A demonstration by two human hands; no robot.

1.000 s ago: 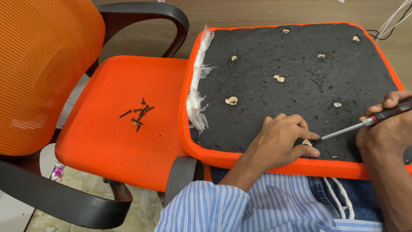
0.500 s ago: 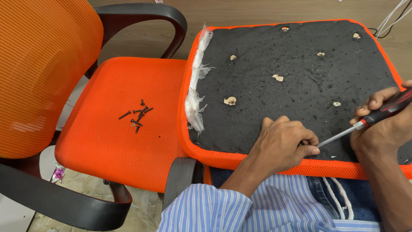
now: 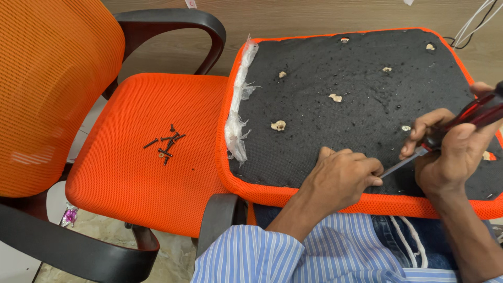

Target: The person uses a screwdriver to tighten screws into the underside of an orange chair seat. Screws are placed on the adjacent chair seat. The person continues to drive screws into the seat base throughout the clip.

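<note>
The right hand (image 3: 456, 157) is closed in a full grip around the red and black handle of a screwdriver (image 3: 450, 131), thumb on top, with the metal shaft slanting down and to the left. The tip meets the left hand (image 3: 343, 175), which lies knuckles up with its fingers curled, pinching something too small to see at the point of the tool, most likely a screw being steadied. Both hands work near the front edge of an upturned seat pad (image 3: 367, 105), a black felt underside rimmed in orange mesh, resting across the person's lap above a blue striped sleeve (image 3: 251, 257). Pale tufts of foam poke through the felt at several holes, and a small metal fitting (image 3: 405, 128) sits just beside the right hand's fingers. Torn clear plastic (image 3: 238, 115) hangs along the pad's left edge. To the left stands an orange mesh chair (image 3: 131, 173) with black armrests, and on its seat lies a small heap of dark screws (image 3: 166, 145), well apart from the hands. To do this step well, it seems wise to keep the shaft in line with the screw, press firmly so the tip does not slip toward the left fingers, and hold the pad steady on the lap.
</note>
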